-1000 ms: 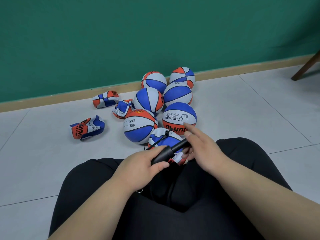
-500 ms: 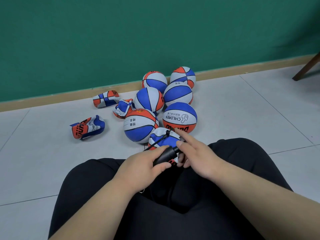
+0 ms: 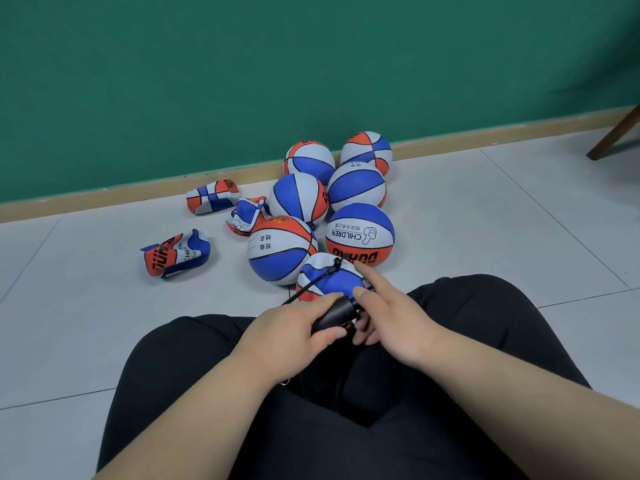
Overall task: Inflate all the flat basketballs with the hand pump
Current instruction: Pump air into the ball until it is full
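The basketball you were filling sat on the floor just past your knees, at 12 o'clock from your hands. It was rounded on top, but its lower part was hidden, so how firm it was could not be told. A thin black hose ran from its valve back to the hand pump, which lay at 6 o'clock of that ball. Your left hand was wrapped round the barrel. Your right hand pinched the handle end, index finger straight and pointing to 11 o'clock, and the plunger looked pushed in. You were mid-ball, at the bottom of a stroke. The next move called for drawing the handle out towards 2 o'clock, with the barrel steady so the needle stayed seated. Six round balls stood beyond at 12 o'clock, and three flat ones lay at 10 o'clock, not yet done
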